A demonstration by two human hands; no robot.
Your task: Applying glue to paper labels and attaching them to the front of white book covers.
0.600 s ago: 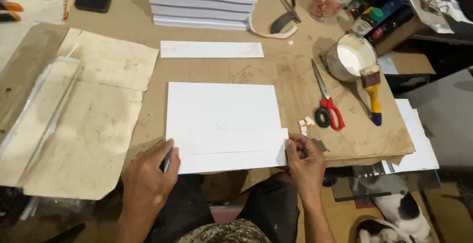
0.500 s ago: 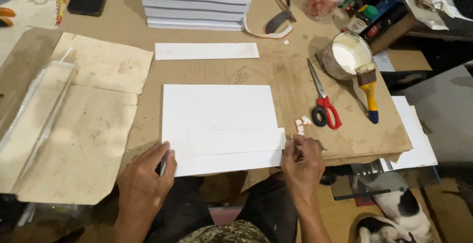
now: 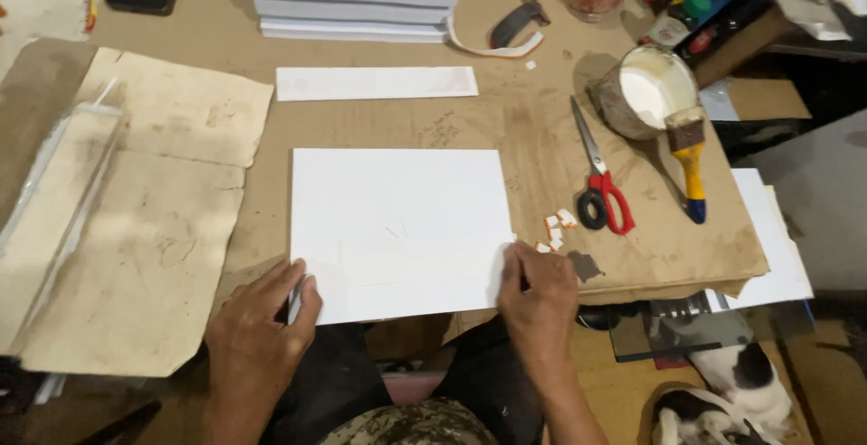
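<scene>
Nearest the viewer, both hands are pressing the near edge of a white board (image 3: 402, 228) lying flat on the brown counter (image 3: 533, 138). The left hand (image 3: 257, 337) is gripping its near left corner, fingers curled on the edge; the right hand (image 3: 539, 296) is pinching the near right corner. Keeping both corners pinned evenly should be holding the board square. Beyond the right hand, red-handled scissors (image 3: 601, 188) are lying, then an open tin (image 3: 646, 93) holding white paste, a yellow-handled brush (image 3: 689, 161) resting against it.
</scene>
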